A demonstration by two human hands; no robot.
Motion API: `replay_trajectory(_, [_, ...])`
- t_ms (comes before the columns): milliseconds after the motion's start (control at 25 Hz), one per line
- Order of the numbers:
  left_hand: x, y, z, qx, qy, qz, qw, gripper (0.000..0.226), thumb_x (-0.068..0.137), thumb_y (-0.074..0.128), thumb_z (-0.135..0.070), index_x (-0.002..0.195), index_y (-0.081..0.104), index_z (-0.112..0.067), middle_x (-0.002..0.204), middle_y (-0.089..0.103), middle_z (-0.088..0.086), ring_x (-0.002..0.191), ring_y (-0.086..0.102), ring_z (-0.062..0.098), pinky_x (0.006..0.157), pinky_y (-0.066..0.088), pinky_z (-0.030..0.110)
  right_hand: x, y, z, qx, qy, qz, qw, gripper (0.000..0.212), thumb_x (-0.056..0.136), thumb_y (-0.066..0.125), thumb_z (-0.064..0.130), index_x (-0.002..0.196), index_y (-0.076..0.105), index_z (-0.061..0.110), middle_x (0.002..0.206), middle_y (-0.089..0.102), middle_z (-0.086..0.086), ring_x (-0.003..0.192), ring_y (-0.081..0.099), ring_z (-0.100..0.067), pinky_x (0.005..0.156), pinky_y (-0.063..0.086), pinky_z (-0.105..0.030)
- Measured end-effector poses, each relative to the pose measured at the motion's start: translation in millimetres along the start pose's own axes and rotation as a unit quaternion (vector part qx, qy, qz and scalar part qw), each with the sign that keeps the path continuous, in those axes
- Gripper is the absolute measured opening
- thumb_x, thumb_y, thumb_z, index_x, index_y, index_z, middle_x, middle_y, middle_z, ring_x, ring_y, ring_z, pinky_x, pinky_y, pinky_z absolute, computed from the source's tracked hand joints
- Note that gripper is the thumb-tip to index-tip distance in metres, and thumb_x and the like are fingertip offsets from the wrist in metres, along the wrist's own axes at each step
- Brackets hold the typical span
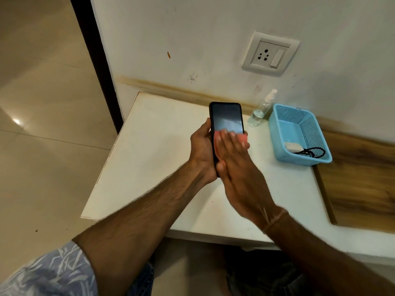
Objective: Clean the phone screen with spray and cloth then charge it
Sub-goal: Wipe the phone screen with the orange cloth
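A black phone (227, 118) stands upright above the white table, screen facing me. My left hand (203, 150) grips its lower half from the left and behind. My right hand (237, 159) lies flat over the lower screen with straight fingers, pressing a pink cloth (242, 137) against the glass. A clear spray bottle (261, 110) stands by the wall, right of the phone. A white charger (292, 146) with a black cable (314, 152) lies in a blue basket (316, 133). The wall socket (270, 54) is above.
The white table (154, 159) ends at a corner on the left, with tiled floor (42, 146) beyond. A wooden surface (361, 180) adjoins the table on the right. My legs are under the table's front edge.
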State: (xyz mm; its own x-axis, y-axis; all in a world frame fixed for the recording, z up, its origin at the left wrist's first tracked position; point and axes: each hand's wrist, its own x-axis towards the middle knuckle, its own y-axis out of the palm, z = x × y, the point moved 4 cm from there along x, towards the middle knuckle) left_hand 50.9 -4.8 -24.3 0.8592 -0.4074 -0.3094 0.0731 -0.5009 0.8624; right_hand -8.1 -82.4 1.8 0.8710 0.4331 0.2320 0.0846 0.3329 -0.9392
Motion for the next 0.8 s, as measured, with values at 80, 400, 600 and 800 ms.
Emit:
replay_trajectory(80, [-1.1,0.8,0.8,-0.013,-0.007,0.006,1.0,0.072,0.097,0.036,-0.059,0.132,0.058,0.0,0.117,0.059,0.022,0.094,0.06,0.035,0.088,0.049,0.043,-34.7,8.3,2.2,-0.003,0.021,0.012,1.0,0.054,0.103,0.023,0.031,0.152,0.022,0.008,0.161,0.015,-0.003,0.15,0.006,-0.015,0.116,0.028,-0.049])
replay_trajectory(400, [0.7,0.6,2.5,0.025,0.011,-0.03,0.999,0.069,0.102,0.035,-0.057,0.14,0.057,-0.004,0.131,0.064,0.017,0.122,0.06,0.032,0.108,0.045,0.039,23.2,-8.3,-7.7,-0.021,0.012,-0.006,1.0,0.053,0.105,0.02,0.029,0.153,0.012,0.007,0.161,0.005,-0.006,0.15,0.0,-0.017,0.122,0.014,-0.044])
replay_trajectory(600, [-1.1,3.4,6.1,0.013,0.007,-0.002,1.0,0.057,0.099,0.044,-0.055,0.134,0.065,-0.015,0.13,0.069,0.01,0.122,0.065,0.027,0.108,0.048,0.042,85.2,-14.7,-14.0,-0.016,0.076,-0.019,0.997,0.053,0.107,0.021,0.026,0.155,0.002,0.014,0.163,-0.004,-0.004,0.15,-0.008,-0.017,0.123,0.002,-0.04])
replay_trajectory(800, [1.5,0.0,-1.6,-0.002,-0.013,0.018,1.0,0.074,0.098,0.038,-0.059,0.136,0.057,0.001,0.114,0.065,0.019,0.097,0.064,0.034,0.094,0.049,0.046,9.7,5.8,4.5,0.028,0.012,0.01,0.999,0.053,0.104,0.02,0.029,0.153,0.014,0.01,0.163,0.006,-0.003,0.15,-0.002,-0.016,0.123,0.01,-0.043])
